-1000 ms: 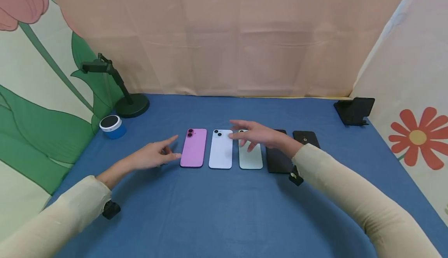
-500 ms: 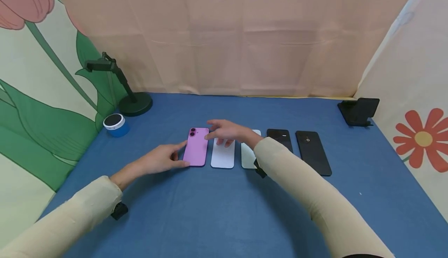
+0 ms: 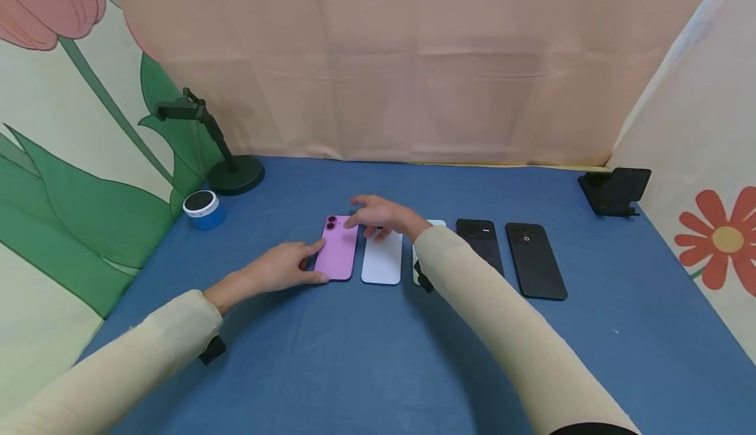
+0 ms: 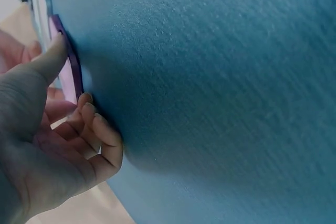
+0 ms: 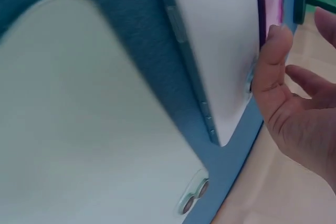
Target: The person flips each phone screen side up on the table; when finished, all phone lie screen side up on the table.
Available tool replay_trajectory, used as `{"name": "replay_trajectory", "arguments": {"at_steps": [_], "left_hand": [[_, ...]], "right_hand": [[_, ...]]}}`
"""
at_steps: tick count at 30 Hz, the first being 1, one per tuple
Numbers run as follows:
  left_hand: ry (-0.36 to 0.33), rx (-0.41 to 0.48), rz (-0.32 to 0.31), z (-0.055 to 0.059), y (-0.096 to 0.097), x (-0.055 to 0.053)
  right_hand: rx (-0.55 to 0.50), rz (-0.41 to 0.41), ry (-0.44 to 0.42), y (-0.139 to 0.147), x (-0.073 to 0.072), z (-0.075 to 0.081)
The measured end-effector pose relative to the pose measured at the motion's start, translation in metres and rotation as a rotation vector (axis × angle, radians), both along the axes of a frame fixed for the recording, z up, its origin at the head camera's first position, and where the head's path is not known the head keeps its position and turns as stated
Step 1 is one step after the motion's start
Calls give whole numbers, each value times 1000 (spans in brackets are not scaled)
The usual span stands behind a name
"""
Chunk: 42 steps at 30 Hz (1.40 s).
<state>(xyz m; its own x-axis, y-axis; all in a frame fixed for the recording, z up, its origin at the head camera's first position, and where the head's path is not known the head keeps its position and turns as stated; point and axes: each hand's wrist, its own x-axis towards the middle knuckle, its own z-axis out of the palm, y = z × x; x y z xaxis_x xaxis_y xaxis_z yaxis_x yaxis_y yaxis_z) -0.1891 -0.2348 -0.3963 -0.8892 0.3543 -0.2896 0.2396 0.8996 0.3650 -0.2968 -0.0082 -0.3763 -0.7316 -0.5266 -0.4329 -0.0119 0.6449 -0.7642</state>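
A pink smartphone (image 3: 338, 251) lies camera side up on the blue cloth. My left hand (image 3: 280, 268) grips it at its lower left corner, thumb at the bottom edge and index finger at the left side. In the left wrist view, the other fingers of the left hand (image 4: 63, 150) are curled beside the pink phone (image 4: 69, 80). My right hand (image 3: 384, 215) reaches over the top of a white smartphone (image 3: 382, 261), its fingertips by the pink phone's upper right corner. The right wrist view has the right hand (image 5: 299, 103) beside the white phone's camera.
A pale green phone (image 5: 105, 119) lies right of the white one, mostly under the right sleeve in the head view. Two black phones (image 3: 481, 241) (image 3: 536, 261) continue the row. A dark stand (image 3: 236, 174) and blue jar (image 3: 204, 210) are at left, a black phone holder (image 3: 615, 191) at far right.
My left hand has come right onto the pink phone's edge. My right hand has swept left from the pale green phone to the pink phone's upper right corner. The view has shifted slightly.
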Motion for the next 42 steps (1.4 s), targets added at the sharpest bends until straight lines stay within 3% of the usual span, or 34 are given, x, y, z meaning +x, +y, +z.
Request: {"name": "replay_trajectory", "arguments": {"at_steps": [7,16,22,36,42], "left_hand": [[-1,-24,1,-4,2,-1],[-10,-28,-7,1,3,-3],[-19,-34,-11,1,5,-3],[37,-124,-42,5,2,-2],[72,-145,-47,4,1,-1]], "right_hand": [[7,9,-49,-4,-3,5],[-11,-20,-86,-10,-7,9],[-38,-41,-119,-10,-9,5],[-133,-83,-166,-9,-16,-2],[-204,-60,-73,-9,-13,-1]]}}
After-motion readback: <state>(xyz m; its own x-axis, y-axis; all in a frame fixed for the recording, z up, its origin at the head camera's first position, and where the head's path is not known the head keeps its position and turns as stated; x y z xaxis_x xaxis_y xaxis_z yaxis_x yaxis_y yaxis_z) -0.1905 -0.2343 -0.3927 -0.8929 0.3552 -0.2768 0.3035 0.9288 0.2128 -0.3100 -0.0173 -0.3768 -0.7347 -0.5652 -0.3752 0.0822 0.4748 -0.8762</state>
